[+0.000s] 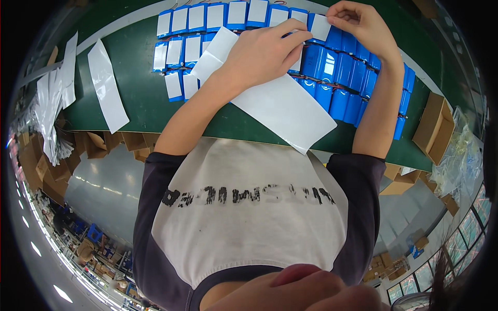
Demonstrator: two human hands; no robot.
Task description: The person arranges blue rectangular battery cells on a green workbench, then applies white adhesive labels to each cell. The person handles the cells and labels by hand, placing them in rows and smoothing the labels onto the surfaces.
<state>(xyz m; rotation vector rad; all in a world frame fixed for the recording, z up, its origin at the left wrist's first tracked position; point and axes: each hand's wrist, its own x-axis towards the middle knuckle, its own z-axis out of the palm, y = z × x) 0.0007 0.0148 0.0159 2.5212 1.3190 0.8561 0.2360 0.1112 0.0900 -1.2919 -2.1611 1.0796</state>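
Rows of blue-wrapped battery packs [342, 67] lie on a green table, wires showing between the rows. White rectangular labels [197, 18] cover the packs on the left; most on the right are bare blue. My right hand [358, 23] is closed, thumb and forefinger pinched at the upper right corner of one white label [319, 27] on a far-row pack. At that label's left edge are the bent fingertips of my left hand [270, 52]. A long white sheet [285, 111] passes beneath my left hand and forearm, apparently gripped; the lower fingers are partly hidden.
Another white strip [108, 85] lies at the table's left, with a bundle of crumpled white strips [49, 109] hanging over the edge. An open cardboard box [434, 127] and clear plastic wrapping [459, 150] are at the right. More cardboard boxes [96, 144] stand below the table edge.
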